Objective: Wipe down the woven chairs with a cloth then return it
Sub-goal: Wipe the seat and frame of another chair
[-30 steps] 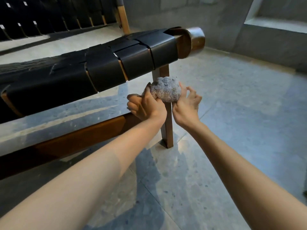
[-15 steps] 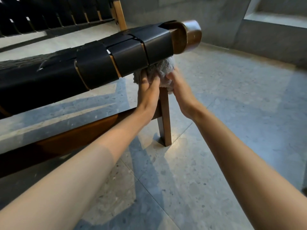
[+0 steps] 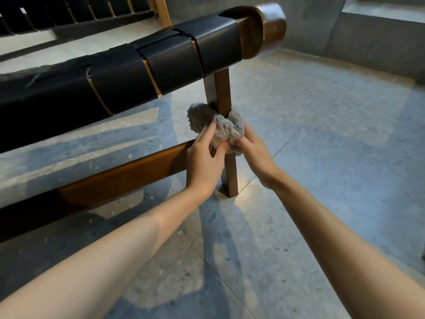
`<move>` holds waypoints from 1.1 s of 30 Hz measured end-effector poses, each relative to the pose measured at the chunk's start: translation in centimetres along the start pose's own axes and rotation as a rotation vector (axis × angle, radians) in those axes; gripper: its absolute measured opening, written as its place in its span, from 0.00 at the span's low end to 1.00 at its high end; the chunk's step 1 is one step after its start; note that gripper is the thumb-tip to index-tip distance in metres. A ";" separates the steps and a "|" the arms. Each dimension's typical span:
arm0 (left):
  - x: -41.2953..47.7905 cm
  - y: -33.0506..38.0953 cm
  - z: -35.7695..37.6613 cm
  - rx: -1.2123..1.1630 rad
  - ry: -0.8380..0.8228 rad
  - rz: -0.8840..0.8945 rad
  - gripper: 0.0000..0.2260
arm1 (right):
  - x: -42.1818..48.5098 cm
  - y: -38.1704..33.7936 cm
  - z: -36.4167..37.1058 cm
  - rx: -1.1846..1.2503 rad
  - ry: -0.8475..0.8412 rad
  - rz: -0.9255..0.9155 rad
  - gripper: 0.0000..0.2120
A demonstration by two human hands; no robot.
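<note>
The cloth [image 3: 218,127], a grey fluffy wad, is wrapped round the wooden leg [image 3: 222,93] of the near woven chair [image 3: 172,61], about halfway down the leg and at 12 o'clock from both hands. The left hand [image 3: 203,162] has its fingers [image 3: 207,135] half closed: the forefinger lies straight along the pile, while the thumb and the rest curl in and pinch the near fold. The right hand [image 3: 255,150] grips the wad from 3 o'clock, its fingers curled round it and mostly buried in it.

The step in hand looks like wiping the leg. To do it well, hold the cloth closed round every face of the leg and draw it in one even stroke toward 6 o'clock, down to the foot. Both hands should squeeze alike so the hidden back face is wiped too. Ease off at the joint with the lower rail [image 3: 115,176] at 9 o'clock, where the pile may snag.

Counted:
- One cloth.
- Two hands, both on the cloth.
- One leg and one lower rail.
- One near chair, and a second woven piece [image 3: 69,12] far off at 11 o'clock.
- Three black bands that show clearly by the rounded end [image 3: 271,31]. Toward 9 o'clock they merge in shadow.
</note>
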State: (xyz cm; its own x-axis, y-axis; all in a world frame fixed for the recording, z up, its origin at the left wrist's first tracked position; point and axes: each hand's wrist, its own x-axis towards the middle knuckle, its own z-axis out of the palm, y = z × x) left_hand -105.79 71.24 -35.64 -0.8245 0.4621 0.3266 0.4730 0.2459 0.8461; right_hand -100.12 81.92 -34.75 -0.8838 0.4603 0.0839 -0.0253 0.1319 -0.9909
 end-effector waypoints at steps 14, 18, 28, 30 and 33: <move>-6.3 -2.6 3.8 0.007 0.132 -0.177 0.21 | -3.0 5.3 -0.1 -0.103 -0.007 0.137 0.27; -6.1 -3.7 4.7 -0.017 0.139 -0.301 0.16 | -1.1 4.1 0.2 -0.087 -0.016 0.089 0.37; -4.6 -5.9 5.2 -0.061 -0.078 -0.346 0.22 | -0.1 6.6 0.9 -0.088 -0.029 0.097 0.30; -4.7 -6.7 5.2 -0.060 -0.127 -0.360 0.23 | -0.3 7.6 0.9 -0.091 -0.050 0.127 0.29; -5.3 -7.9 5.3 -0.053 -0.240 -0.419 0.22 | -1.5 9.2 0.9 -0.089 -0.075 0.215 0.26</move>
State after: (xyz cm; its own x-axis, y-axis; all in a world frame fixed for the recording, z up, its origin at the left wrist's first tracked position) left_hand -103.51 71.29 -46.33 -0.8428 0.5174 -0.1483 0.0937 0.4124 0.9062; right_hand -99.45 81.68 -44.08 -0.8966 0.4204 -0.1393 0.2056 0.1165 -0.9717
